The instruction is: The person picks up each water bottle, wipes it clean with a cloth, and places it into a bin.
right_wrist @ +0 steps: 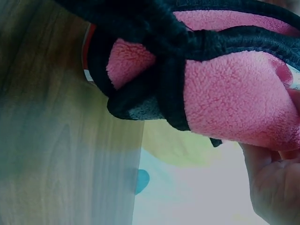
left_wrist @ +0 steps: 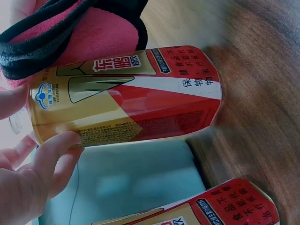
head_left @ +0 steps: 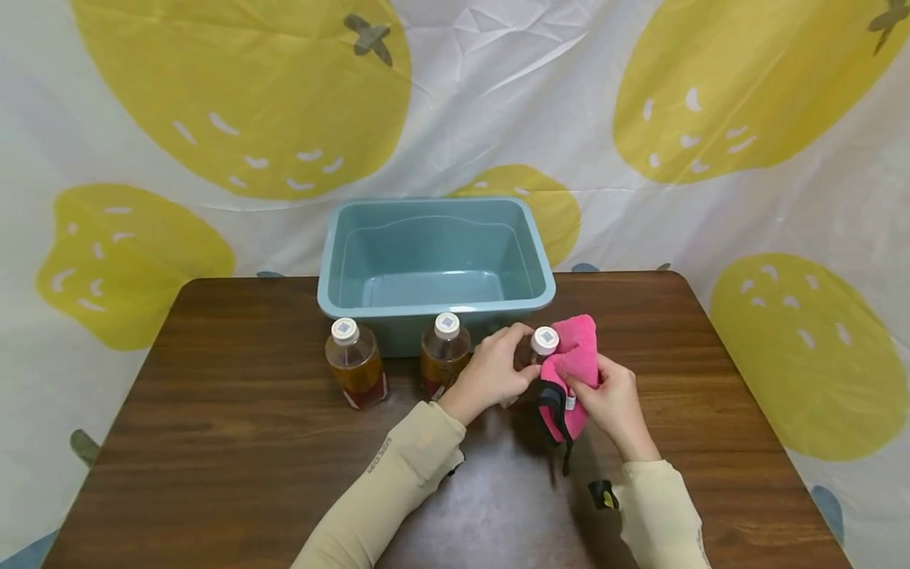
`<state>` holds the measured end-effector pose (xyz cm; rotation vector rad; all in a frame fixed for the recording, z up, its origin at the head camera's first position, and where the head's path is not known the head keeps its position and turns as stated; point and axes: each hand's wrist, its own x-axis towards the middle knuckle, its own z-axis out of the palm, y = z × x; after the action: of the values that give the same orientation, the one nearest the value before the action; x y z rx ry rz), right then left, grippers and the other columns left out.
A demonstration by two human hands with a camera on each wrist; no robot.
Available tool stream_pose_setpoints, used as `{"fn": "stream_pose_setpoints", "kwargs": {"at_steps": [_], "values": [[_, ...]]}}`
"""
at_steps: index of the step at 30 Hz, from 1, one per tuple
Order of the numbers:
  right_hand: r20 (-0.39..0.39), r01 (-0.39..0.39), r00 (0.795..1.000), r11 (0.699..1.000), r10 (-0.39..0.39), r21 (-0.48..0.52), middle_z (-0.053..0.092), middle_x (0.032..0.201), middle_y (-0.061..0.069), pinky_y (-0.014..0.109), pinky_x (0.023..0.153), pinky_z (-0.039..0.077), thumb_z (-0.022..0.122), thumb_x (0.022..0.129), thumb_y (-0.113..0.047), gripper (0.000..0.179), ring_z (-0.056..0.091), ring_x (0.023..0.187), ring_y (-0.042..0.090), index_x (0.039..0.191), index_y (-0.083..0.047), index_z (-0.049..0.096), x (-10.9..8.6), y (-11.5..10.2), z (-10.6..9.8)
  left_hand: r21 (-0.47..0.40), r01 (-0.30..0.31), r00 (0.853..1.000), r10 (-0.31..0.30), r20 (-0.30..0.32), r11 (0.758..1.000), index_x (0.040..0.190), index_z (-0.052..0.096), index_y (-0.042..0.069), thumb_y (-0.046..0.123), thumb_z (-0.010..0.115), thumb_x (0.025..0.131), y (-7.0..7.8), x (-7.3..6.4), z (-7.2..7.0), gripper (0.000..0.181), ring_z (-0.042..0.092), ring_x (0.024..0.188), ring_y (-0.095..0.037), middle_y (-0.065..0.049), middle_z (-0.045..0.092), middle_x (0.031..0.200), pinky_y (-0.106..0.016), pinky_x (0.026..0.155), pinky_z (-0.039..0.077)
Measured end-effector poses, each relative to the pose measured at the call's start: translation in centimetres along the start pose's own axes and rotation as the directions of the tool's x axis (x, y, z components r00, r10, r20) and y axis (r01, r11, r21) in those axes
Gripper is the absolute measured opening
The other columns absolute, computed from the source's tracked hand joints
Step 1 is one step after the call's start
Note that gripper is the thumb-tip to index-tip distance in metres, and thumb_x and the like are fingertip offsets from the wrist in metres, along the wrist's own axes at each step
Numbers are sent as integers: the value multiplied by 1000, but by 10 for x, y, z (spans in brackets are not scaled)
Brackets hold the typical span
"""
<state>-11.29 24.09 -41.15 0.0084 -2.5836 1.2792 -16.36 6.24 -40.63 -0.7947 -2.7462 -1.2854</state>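
At the right of the bottle row, my left hand (head_left: 498, 367) grips a white-capped drink bottle (left_wrist: 136, 101) by its upper part, fingers and thumb on either side. The bottle wears a gold and red label, plain to see in the left wrist view. My right hand (head_left: 617, 399) pinches a folded pink plush cloth (head_left: 574, 352) with black edging and a black loop. This cloth lies against the bottle's right side, just under the cap (head_left: 545, 340), and covers part of it. In the right wrist view the cloth (right_wrist: 234, 98) hides nearly all of the bottle.
A blue-green plastic basin (head_left: 437, 310) stands at the table's back edge. Two similar bottles stand before it, one in the middle (head_left: 444, 359) close to my left hand, another (head_left: 355, 367) farther left. A lemon-print curtain (head_left: 498, 95) hangs behind the wooden table (head_left: 235, 442).
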Motion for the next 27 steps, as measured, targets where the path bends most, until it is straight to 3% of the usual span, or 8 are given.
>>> {"fn": "stream_pose_setpoints", "kwargs": {"at_steps": [11, 17, 27], "values": [[-34, 41, 999, 999, -41, -13, 62, 67, 15, 19, 47, 43, 73, 70, 1, 16, 46, 53, 4, 82, 6, 63, -7, 14, 5, 11, 1, 1000, -1, -10, 1000, 114, 52, 11, 27, 71, 77, 1, 1, 1, 45, 57, 92, -17, -7, 60, 106, -27, 78, 48], [21, -3, 1000, 999, 4, -47, 63, 68, 15, 21, 49, 45, 73, 69, 3, 15, 48, 55, 7, 80, 7, 63, -13, 35, 19, -9, 30, 999, -30, 15, 1000, 115, 51, 11, 27, 71, 77, 2, 1, 0, 46, 58, 96, -19, -9, 60, 110, -30, 81, 48], [61, -68, 996, 995, 73, -68, 60, 63, 9, 23, 47, 40, 72, 68, 3, 12, 44, 53, 7, 77, 3, 63, -18, 59, 40, 14, 24, 999, -24, 24, 1000, 116, 51, 11, 29, 71, 77, 3, 1, -3, 47, 58, 100, -19, -9, 60, 111, -32, 83, 48]]}}
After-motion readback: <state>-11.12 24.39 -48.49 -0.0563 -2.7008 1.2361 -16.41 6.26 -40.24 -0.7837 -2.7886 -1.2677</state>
